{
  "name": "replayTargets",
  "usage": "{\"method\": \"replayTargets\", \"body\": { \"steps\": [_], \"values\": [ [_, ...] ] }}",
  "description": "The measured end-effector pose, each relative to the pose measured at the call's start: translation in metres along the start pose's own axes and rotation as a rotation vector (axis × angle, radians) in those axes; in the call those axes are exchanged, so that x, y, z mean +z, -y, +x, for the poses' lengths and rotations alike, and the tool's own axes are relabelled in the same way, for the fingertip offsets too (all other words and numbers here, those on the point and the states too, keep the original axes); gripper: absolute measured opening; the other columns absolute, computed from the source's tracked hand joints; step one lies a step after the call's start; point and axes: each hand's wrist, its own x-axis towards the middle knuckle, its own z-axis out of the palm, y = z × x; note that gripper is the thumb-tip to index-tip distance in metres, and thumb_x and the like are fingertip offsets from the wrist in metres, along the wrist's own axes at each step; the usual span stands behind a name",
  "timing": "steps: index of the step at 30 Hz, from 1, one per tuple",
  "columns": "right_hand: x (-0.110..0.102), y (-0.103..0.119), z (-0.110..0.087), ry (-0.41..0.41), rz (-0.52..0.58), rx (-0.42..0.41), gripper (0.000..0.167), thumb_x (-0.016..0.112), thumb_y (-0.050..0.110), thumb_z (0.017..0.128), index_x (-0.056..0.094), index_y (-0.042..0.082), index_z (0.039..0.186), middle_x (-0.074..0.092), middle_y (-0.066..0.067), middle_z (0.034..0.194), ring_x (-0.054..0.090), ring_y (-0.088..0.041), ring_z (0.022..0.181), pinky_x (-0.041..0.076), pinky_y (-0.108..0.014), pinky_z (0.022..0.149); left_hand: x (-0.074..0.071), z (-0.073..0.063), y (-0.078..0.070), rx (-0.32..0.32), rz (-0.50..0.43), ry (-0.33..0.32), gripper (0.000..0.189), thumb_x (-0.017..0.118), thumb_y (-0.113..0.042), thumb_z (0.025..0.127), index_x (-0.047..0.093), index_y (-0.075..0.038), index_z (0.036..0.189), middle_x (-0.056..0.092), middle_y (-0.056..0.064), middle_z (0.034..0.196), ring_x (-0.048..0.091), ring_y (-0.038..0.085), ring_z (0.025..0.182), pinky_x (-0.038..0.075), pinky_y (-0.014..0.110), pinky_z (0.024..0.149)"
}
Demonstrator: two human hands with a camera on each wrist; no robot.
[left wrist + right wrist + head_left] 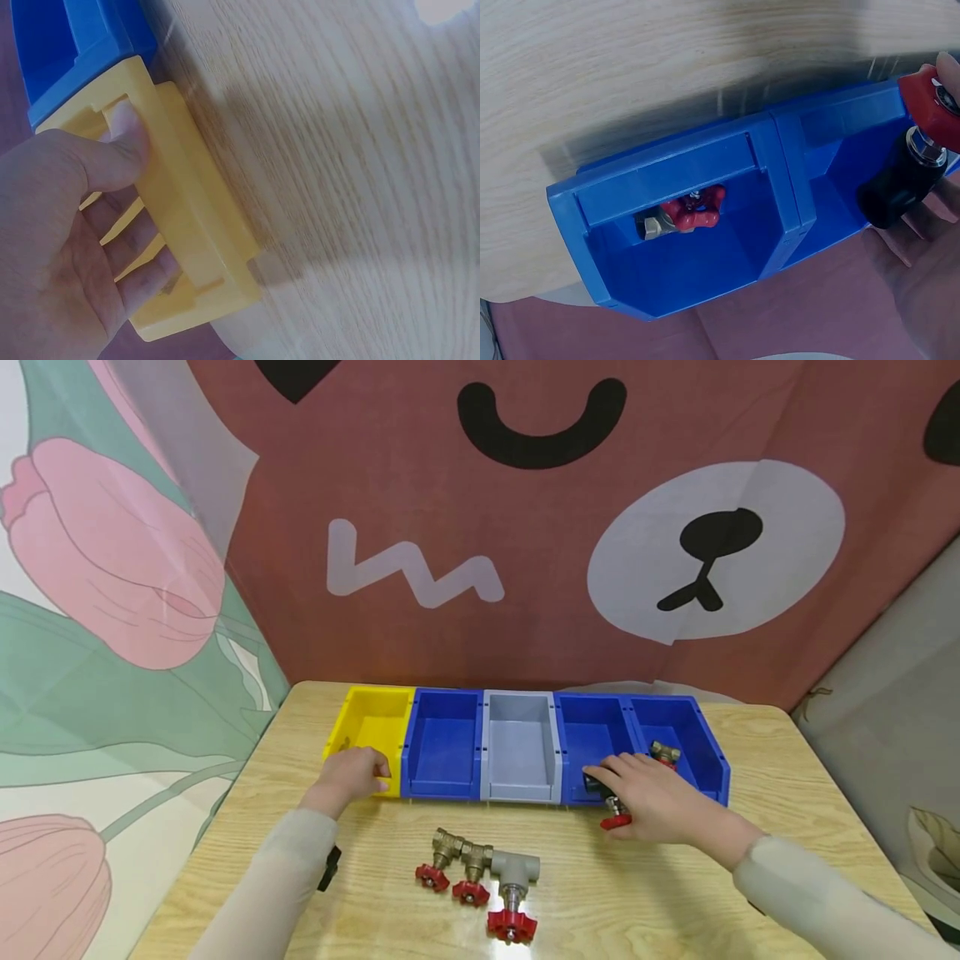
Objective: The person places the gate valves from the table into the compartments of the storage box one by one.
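My right hand [647,797] grips a black valve with a red handwheel [904,184] over the front of the blue bin [592,727] second from the right. In the right wrist view, the black body hangs below the red wheel, with fingers behind it. My left hand [79,195] is at the yellow bin [381,702] at the left end, thumb on its front lip and curled fingers inside. On the table in front lie two brass valves [475,857] and a grey valve [513,867], all with red handwheels.
Another brass valve with a red wheel [694,208] lies in the rightmost blue bin [675,714]. Between the hands stand a blue bin [442,789] and a grey bin [520,793], joined in one row. Behind the wooden table [360,893] hangs a printed curtain [420,643].
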Motion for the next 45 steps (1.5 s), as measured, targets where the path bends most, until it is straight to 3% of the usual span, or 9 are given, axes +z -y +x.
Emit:
{"method": "replayTargets", "body": {
  "steps": [12,23,45],
  "values": [
    [-0.002,-0.017,0.017,0.022,0.018,0.093,0.089,0.083,0.052,0.074,0.050,0.005,0.143,0.058,-0.015,0.128,0.057,-0.037,0.116,0.044,-0.058,0.099,0.000,0.001,0.002,-0.001,0.004,0.003,0.009,0.079,-0.022,0.086,0.072,-0.016,0.085,0.068,-0.001,0.087,0.056,0.019,0.076,0.049,0.040,0.072],
    [0.005,-0.032,0.030,0.012,0.015,0.134,0.089,0.082,0.052,0.075,0.050,0.004,0.142,0.058,-0.015,0.127,0.058,-0.034,0.114,0.046,-0.054,0.098,0.001,0.001,0.000,-0.011,-0.003,0.007,0.008,0.078,-0.021,0.086,0.072,-0.016,0.085,0.067,-0.002,0.086,0.056,0.019,0.076,0.048,0.038,0.073],
    [0.024,-0.037,0.060,0.101,0.022,0.226,0.085,0.081,0.047,0.078,0.050,0.000,0.141,0.055,-0.024,0.133,0.053,-0.044,0.121,0.040,-0.059,0.102,0.002,0.002,0.001,-0.011,-0.004,0.002,0.009,0.078,-0.022,0.086,0.071,-0.016,0.085,0.065,-0.002,0.083,0.053,0.019,0.075,0.047,0.038,0.072]
  ]
}}
